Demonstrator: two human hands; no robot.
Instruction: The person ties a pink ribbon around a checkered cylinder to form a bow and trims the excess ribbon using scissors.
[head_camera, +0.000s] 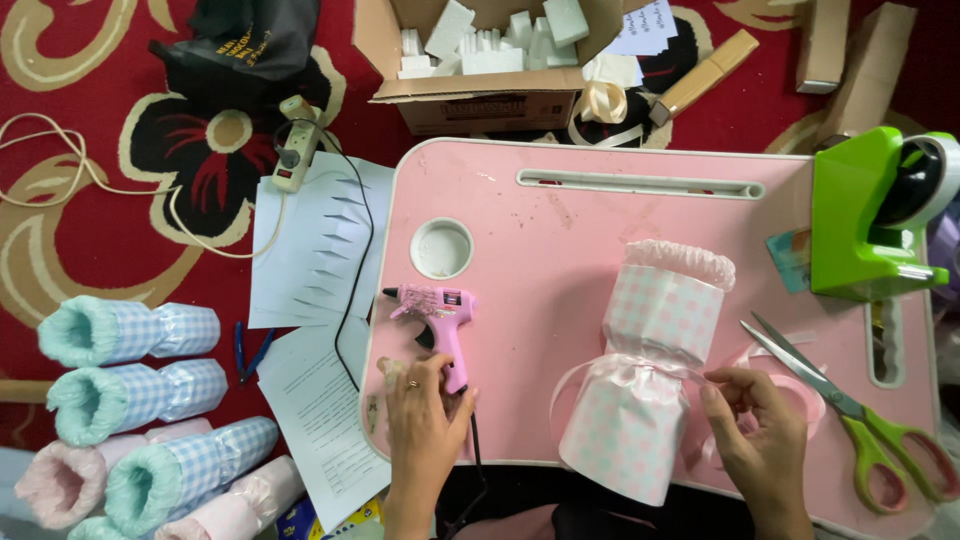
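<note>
A pink checked paper wrap (652, 372) with a frilled top lies on the pink lap table (560, 230), cinched at its middle by a pale pink ribbon (640, 368). My right hand (757, 432) pinches the ribbon's end beside the wrap's right edge. My left hand (425, 420) grips the handle of a pink glue gun (440, 312) that rests on the table's left side, nozzle pointing left. Its black cord runs off toward a power strip (296, 142).
Green-handled scissors (850, 412) lie at the right. A green tape dispenser (868, 212) stands at the back right. A cardboard box (480, 60) of white foam pieces sits behind the table. Finished blue and pink wraps (140, 400) and white paper sheets (315, 250) lie on the red carpet at the left.
</note>
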